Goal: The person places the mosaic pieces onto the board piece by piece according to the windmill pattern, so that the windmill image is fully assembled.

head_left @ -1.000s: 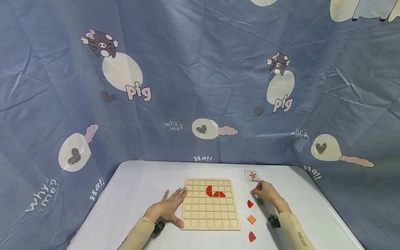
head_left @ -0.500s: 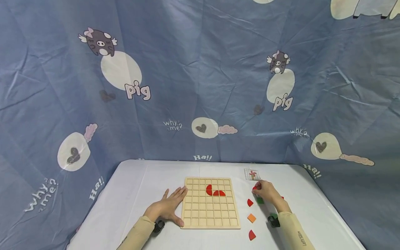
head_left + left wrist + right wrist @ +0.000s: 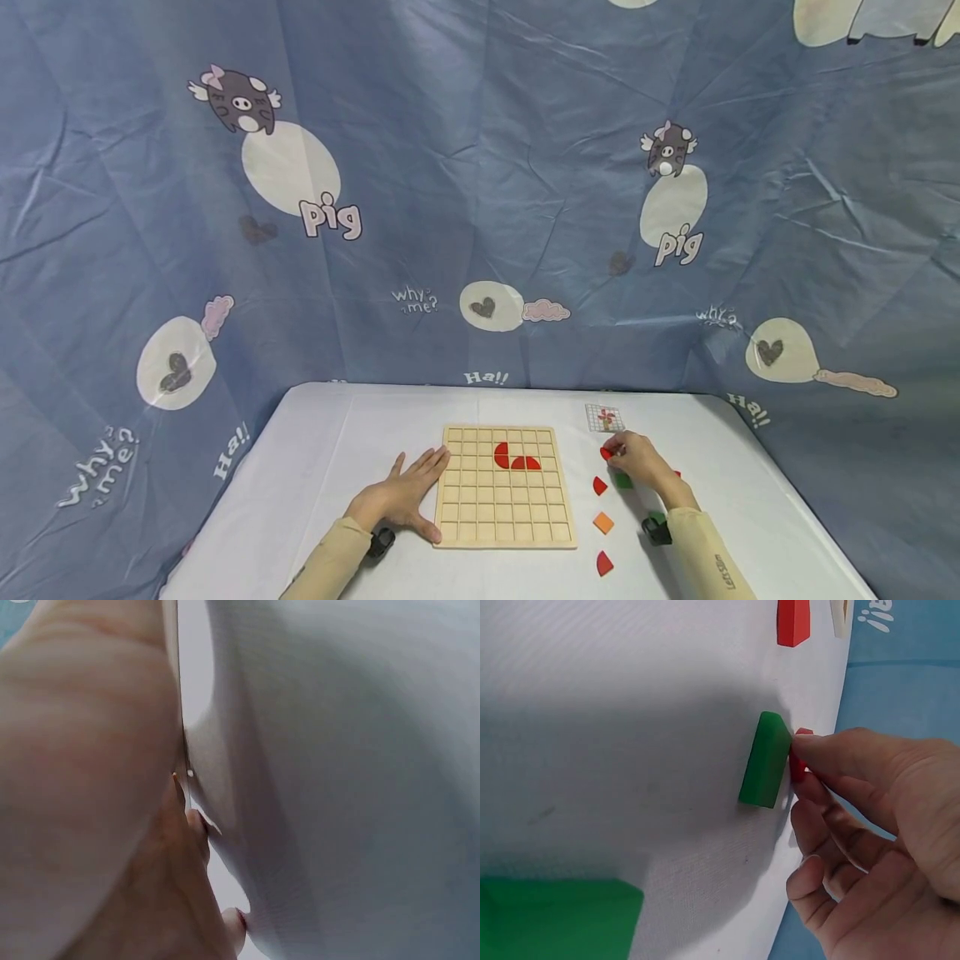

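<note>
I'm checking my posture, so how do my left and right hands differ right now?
Your left hand is spread, fingers extended; your right hand is curled, pinching a red piece. Your left hand is at the left edge of the board; your right hand is out to its right. Both come out of beige sleeves.

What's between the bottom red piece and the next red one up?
In the head view, an orange square lies between the bottom red piece and the next red one, touching neither.

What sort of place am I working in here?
Probably a makeshift tabletop booth, perhaps set up for recording: blue cartoon-pig fabric backdrop hangs around a white cloth-covered table, which holds a pale wooden grid board.
</note>
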A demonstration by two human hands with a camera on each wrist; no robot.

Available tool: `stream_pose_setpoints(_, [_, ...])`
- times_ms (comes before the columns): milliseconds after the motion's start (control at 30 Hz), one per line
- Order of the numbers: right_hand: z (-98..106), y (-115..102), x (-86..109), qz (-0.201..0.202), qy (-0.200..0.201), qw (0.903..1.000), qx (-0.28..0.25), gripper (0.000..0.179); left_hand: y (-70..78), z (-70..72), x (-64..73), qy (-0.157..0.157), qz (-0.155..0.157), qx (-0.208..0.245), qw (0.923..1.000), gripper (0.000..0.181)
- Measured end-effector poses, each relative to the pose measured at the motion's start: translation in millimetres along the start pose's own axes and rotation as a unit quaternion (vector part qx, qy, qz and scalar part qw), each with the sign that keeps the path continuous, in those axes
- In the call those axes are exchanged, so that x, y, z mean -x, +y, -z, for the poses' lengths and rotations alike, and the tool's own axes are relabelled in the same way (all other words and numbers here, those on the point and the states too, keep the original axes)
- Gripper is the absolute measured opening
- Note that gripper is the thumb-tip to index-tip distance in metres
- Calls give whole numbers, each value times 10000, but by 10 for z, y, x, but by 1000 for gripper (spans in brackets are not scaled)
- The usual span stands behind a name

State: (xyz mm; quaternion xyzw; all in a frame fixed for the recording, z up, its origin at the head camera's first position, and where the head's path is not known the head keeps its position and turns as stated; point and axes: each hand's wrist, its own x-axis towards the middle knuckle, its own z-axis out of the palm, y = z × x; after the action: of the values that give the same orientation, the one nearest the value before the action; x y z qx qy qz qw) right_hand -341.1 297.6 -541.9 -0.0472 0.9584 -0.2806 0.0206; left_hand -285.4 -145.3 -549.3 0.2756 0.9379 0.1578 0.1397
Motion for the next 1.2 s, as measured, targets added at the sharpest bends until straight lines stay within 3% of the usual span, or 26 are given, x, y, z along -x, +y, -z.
stream_pose_setpoints(533, [-54,-41,4,104,240,9996,76,18,-19,-5,-12,-82,2,-120,9999,137])
stream_pose_setpoints(700, [-131,-143,24,190,316,9993,78,17,-38,-22,-14,-72,9,-100,9999,137])
stream_pose_setpoints(1000, [-334,-608,106,961,458,9943,33,13,-49,-32,-17,-22,-8,-87,10000,137])
stream_pose_setpoints(1200, [-468,-945,173,1670,257,9856,75,16,-49,-27,-14,4,-66,-124,9999,137])
